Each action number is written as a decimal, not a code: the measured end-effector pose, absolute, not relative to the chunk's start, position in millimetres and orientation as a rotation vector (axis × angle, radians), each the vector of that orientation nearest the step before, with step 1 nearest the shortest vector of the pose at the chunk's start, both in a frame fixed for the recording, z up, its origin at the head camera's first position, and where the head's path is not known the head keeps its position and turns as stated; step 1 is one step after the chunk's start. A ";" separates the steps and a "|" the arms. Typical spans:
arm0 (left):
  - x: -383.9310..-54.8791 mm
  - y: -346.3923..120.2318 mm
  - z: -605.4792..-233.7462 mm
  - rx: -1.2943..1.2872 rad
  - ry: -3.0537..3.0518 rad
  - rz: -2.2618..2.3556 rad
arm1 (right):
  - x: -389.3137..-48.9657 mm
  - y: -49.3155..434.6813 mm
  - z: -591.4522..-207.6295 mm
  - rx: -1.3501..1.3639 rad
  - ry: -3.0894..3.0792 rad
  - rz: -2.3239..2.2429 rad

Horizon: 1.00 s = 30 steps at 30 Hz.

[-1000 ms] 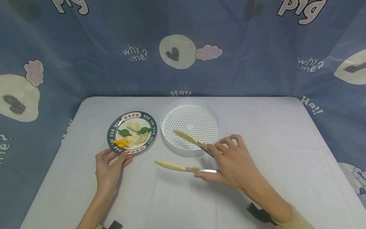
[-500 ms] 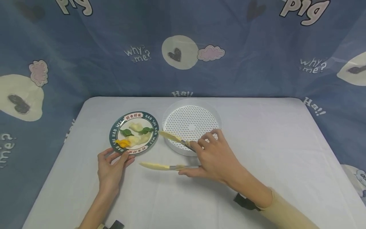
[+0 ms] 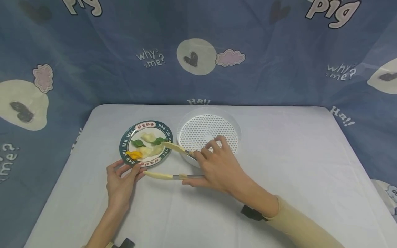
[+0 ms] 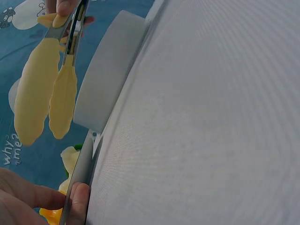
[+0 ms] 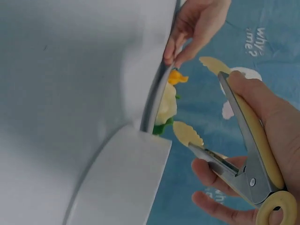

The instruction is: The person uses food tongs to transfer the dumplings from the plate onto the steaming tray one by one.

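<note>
My left hand (image 3: 119, 187) pinches the near rim of a round plate (image 3: 124, 143) with a green patterned border, thumb on top and fingers beneath. Several pale dumpling-like pieces (image 3: 148, 137) lie on it, with green leaf-shaped pieces (image 3: 138, 143) and an orange piece (image 3: 134, 155). In my right hand (image 3: 220, 168) I hold metal tongs (image 5: 253, 145) with yellow tips, their arms spread apart with nothing between them. One tip (image 3: 172, 147) reaches over the plate's right side; the other (image 3: 158, 175) hangs near the left fingertips. The right wrist view shows the tongs' hinge and yellow ring.
Right of the plate stands a round white tray with a perforated base (image 3: 204, 127) and a raised wall (image 4: 110, 70). A white cloth (image 3: 294, 155) covers the table. Behind it hangs a blue printed curtain (image 3: 124, 75).
My right hand has carried the spread tongs leftward from over the perforated tray to the plate's right edge. The left hand keeps its grip on the plate.
</note>
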<state>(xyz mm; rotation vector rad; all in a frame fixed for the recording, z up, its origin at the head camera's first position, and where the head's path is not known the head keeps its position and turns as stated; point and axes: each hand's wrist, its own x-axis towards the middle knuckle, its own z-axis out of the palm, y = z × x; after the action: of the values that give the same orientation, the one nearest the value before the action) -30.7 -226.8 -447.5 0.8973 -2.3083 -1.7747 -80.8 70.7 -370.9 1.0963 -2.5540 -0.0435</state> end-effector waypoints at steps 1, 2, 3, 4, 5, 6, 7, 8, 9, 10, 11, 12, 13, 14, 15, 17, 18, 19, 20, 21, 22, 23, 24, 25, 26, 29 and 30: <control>-30.6 -226.8 -447.6 0.905 -2.314 -1.767 | -81.1 68.6 -371.9 1.095 -2.553 -0.051; -30.6 -226.8 -447.8 0.910 -2.316 -1.762 | -81.2 66.6 -372.6 1.093 -2.553 -0.064; -30.5 -226.7 -447.8 0.914 -2.320 -1.756 | -81.2 64.5 -373.2 1.092 -2.554 -0.079; -30.4 -226.7 -447.9 0.917 -2.321 -1.752 | -81.3 62.6 -373.6 1.090 -2.551 -0.096; -30.3 -226.7 -447.9 0.916 -2.322 -1.752 | -81.5 60.6 -373.9 1.088 -2.547 -0.113; -30.3 -226.7 -447.9 0.913 -2.320 -1.756 | -81.6 58.8 -374.0 1.087 -2.543 -0.129; -30.2 -226.7 -447.9 0.908 -2.318 -1.761 | -81.8 57.0 -374.1 1.087 -2.537 -0.144; -30.2 -226.6 -447.8 0.904 -2.308 -1.774 | -82.2 55.2 -374.0 1.085 -2.532 -0.162; -30.2 -226.5 -447.7 0.898 -2.302 -1.786 | -82.6 53.5 -373.7 1.082 -2.525 -0.174; -30.3 -226.5 -447.6 0.893 -2.294 -1.800 | -83.3 51.9 -373.6 1.080 -2.518 -0.180; -30.3 -226.4 -447.4 0.888 -2.290 -1.810 | -84.0 50.4 -373.4 1.078 -2.511 -0.187; -30.4 -226.3 -447.1 0.884 -2.285 -1.820 | -84.7 48.9 -373.1 1.076 -2.504 -0.188; -30.4 -226.2 -446.8 0.882 -2.281 -1.828 | -85.5 47.6 -372.6 1.073 -2.499 -0.191; -30.5 -226.2 -446.5 0.879 -2.276 -1.836 | -86.3 46.3 -372.1 1.069 -2.498 -0.193; -30.7 -226.3 -446.3 0.876 -2.275 -1.840 | -87.0 45.2 -371.6 1.065 -2.497 -0.195; -30.8 -226.2 -445.9 0.869 -2.270 -1.847 | -88.4 43.0 -370.3 1.062 -2.504 -0.196; -30.9 -226.3 -445.7 0.867 -2.266 -1.852 | -89.0 41.9 -369.8 1.061 -2.507 -0.199; -31.1 -226.4 -445.6 0.867 -2.262 -1.857 | -89.6 40.8 -369.2 1.058 -2.512 -0.211; -31.1 -226.5 -445.5 0.865 -2.262 -1.857 | -90.3 39.5 -368.9 1.056 -2.517 -0.214; -31.2 -226.6 -445.5 0.865 -2.262 -1.857 | -91.0 38.2 -368.9 1.053 -2.520 -0.214; -31.3 -226.8 -445.5 0.866 -2.265 -1.854 | -91.7 37.0 -368.4 1.051 -2.523 -0.218; -31.3 -226.9 -445.5 0.866 -2.266 -1.852 | -92.5 35.9 -368.4 1.048 -2.525 -0.220; -31.4 -227.1 -445.5 0.867 -2.267 -1.852 | -93.3 34.8 -368.4 1.045 -2.526 -0.227; -31.4 -227.3 -445.6 0.865 -2.267 -1.853 | -94.0 33.9 -368.2 1.042 -2.530 -0.230; -31.4 -227.3 -445.7 0.863 -2.267 -1.853 | -94.7 33.2 -368.1 1.040 -2.532 -0.231; -31.3 -227.4 -445.7 0.857 -2.266 -1.855 | -97.1 31.8 -367.8 1.041 -2.530 -0.244; -31.2 -227.3 -445.8 0.856 -2.264 -1.857 | -97.7 31.6 -367.6 1.043 -2.527 -0.248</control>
<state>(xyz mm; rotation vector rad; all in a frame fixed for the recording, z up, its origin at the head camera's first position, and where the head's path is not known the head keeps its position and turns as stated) -31.2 -227.3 -445.8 0.8558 -2.2639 -1.8566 -97.7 31.6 -367.6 1.0429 -2.5274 -0.2484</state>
